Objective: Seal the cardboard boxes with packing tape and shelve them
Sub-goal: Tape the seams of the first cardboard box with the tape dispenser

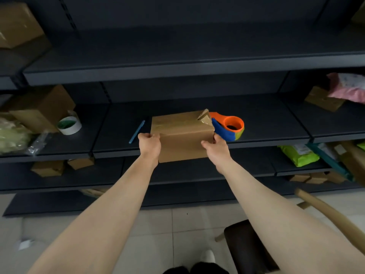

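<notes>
1. Item: small brown cardboard box (182,135), clear tape across the top. It was held at the front lip of the dark metal shelf (266,123), w/ the orange-and-blue tape dispenser (230,127) just behind its R corner.
2. L hand (149,144) was clasped on the box's L upper edge, R hand (216,148) on the R upper edge.
3. Defect: a flap corner (203,114) was seen standing up at rear R.
4. Step judged: shelving. Box to be held level & slid in clear of dispenser & thin blue pen (137,131); flap prob. to be pressed flat first.
</notes>
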Motion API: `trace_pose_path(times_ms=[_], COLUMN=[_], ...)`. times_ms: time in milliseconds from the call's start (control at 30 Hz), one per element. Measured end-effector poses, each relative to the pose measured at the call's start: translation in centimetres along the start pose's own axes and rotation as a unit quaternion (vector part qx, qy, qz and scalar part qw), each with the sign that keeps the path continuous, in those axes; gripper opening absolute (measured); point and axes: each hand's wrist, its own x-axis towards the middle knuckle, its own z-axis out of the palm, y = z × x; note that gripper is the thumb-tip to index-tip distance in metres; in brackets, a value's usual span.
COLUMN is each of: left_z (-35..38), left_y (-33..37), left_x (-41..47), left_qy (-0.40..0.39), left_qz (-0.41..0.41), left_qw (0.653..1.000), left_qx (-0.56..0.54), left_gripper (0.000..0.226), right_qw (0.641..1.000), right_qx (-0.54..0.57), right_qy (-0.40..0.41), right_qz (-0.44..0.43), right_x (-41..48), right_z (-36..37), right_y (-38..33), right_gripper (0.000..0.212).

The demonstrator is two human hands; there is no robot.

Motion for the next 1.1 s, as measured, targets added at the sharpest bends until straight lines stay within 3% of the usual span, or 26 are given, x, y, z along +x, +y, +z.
trace_pose_path(times_ms=[200, 367, 733, 833, 967, 1100], left_z=[1.4, 2.1, 1.2, 1.5, 2.4, 3.1], left_y=[0.4, 0.7, 3.8, 4.8, 4.9, 4.1], left_x=[2.5, 3.9, 7.1, 7.5, 6.6, 6.6], left_qy=[0.030, 0.043, -0.015, 0.001, -0.054, -0.115], left_qz=[0.016, 0.042, 0.043, 0.057, 0.132, 0.148], left_qw=[0.999, 0.997, 0.979, 0.979, 0.969, 0.954], left_qx=[0.026, 0.049, 0.201, 0.194, 0.201, 0.233], left_gripper=[0.014, 0.021, 0.038, 0.050, 0.053, 0.035], right_qw=[0.998, 0.995, 0.987, 0.988, 0.991, 0.991], right_qx=[-0.035, -0.094, 0.075, 0.046, 0.014, 0.035], right_qy=[-0.044, -0.016, 0.117, 0.111, 0.111, 0.087], right_qz=[0.016, 0.037, 0.086, 0.098, 0.072, 0.092], right_x=[3.6, 5.8, 7.6, 7.4, 7.6, 7.9], right_z=[0.1, 0.0, 1.7, 2.4, 2.9, 3.0], right_y=[0.4, -0.3, -3.1, -3.3, -3.6, -3.6], right_gripper=[0.048, 0.038, 0.020, 0.038, 0.041, 0.031])
